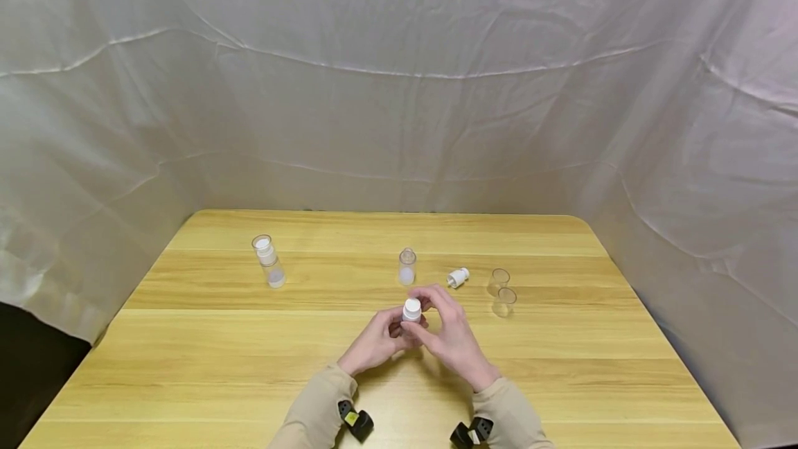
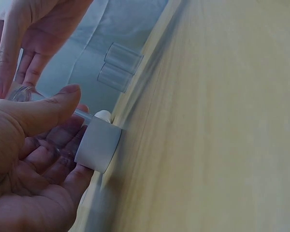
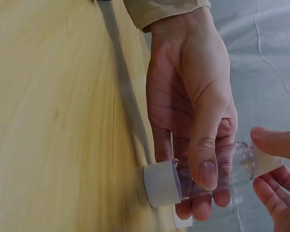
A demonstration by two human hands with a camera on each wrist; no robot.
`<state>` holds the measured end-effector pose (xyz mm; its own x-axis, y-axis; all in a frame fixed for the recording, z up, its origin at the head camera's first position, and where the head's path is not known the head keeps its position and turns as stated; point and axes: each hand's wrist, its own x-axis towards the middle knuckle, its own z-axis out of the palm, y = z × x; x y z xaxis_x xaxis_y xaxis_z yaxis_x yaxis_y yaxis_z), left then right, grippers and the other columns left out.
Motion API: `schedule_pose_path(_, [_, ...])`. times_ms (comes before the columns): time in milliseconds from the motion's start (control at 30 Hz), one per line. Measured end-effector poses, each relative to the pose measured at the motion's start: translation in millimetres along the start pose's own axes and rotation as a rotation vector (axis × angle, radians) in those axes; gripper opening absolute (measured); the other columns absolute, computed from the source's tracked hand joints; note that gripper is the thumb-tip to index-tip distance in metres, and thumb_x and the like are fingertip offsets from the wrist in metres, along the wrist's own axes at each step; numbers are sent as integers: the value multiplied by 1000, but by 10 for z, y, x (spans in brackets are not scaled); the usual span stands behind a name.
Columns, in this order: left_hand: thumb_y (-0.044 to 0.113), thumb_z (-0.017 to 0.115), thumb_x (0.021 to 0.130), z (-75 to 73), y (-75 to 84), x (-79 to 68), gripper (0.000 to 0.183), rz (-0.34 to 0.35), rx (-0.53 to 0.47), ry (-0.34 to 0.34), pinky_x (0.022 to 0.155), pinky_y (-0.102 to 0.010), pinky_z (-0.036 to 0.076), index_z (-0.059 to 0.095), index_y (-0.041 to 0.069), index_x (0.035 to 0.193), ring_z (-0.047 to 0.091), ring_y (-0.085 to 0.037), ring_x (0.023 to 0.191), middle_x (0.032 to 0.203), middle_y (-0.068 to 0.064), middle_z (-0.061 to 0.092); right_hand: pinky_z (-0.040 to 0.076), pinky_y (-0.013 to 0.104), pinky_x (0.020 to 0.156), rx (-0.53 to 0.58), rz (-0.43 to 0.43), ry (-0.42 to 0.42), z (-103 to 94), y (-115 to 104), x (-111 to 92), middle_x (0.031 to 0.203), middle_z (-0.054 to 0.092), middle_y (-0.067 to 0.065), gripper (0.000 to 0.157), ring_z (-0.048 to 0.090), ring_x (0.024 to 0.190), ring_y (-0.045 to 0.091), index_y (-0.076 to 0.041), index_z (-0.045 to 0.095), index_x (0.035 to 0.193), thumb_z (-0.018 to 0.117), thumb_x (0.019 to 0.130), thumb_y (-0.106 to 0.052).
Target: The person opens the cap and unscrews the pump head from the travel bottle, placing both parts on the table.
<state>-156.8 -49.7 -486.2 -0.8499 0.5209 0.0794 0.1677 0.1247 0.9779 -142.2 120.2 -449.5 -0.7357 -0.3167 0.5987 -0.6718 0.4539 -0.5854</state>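
Over the near middle of the table, my left hand (image 1: 374, 341) holds a small clear bottle (image 3: 186, 179) upright. Its thumb and fingers wrap the see-through body, just above the white base (image 2: 99, 145). My right hand (image 1: 454, 339) is at the bottle's top, where thumb and fingers pinch the white pump collar (image 1: 411, 309). From the right wrist, that white part (image 3: 267, 162) sits on the bottle's neck between the right thumb and fingers. Part of the clear body is hidden behind the left fingers.
Beyond the hands stands another clear bottle (image 1: 407, 267). A loose white pump piece (image 1: 458, 278) lies right of it, then two clear caps (image 1: 499, 281). Far left is a bottle (image 1: 269, 262) with pump and clear cap on. Grey cloth (image 1: 399, 123) hangs behind the table.
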Motion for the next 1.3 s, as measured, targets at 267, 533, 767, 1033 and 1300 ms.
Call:
schedule_pose_path(267, [-2,66,91,-15,-1,-4,39,18,-3,-22,103,-18,51,58,-11,128,63,-40,119,125,-28,66,58,36,97,39,17,-54,-18,-4,-2,117,67,8,49,65,105,21,-4,63,121,82,77,-1])
schedule_pose_path(533, [-1,67,91,-8,3,-6,42,2,-1,-14,105,-20,51,57,-9,131,63,-39,120,127,-26,66,58,33,96,11,14,-48,-4,-14,-2,117,67,10,51,66,104,21,-3,62,120,84,75,-3])
schedule_pose_path(767, [4,68,92,-3,1,-13,41,-3,-3,-15,104,-20,51,58,-8,130,63,-36,121,128,-24,66,58,32,99,90,31,-84,-15,5,-7,118,67,12,49,66,106,24,0,63,121,78,76,9])
schedule_pose_path(1033, [3,68,91,-1,5,-15,42,-1,-11,-15,100,-17,51,58,-8,130,64,-33,118,128,-24,65,58,35,101,93,16,-100,-38,17,-7,120,66,13,49,66,109,27,0,63,122,76,76,11])
schedule_pose_path(1300, [3,69,91,-4,-2,-8,40,9,6,-15,98,-16,51,60,-8,128,65,-28,114,125,-24,66,56,43,103,56,2,-119,-53,3,-6,123,66,11,52,64,115,29,-4,64,125,76,76,9])
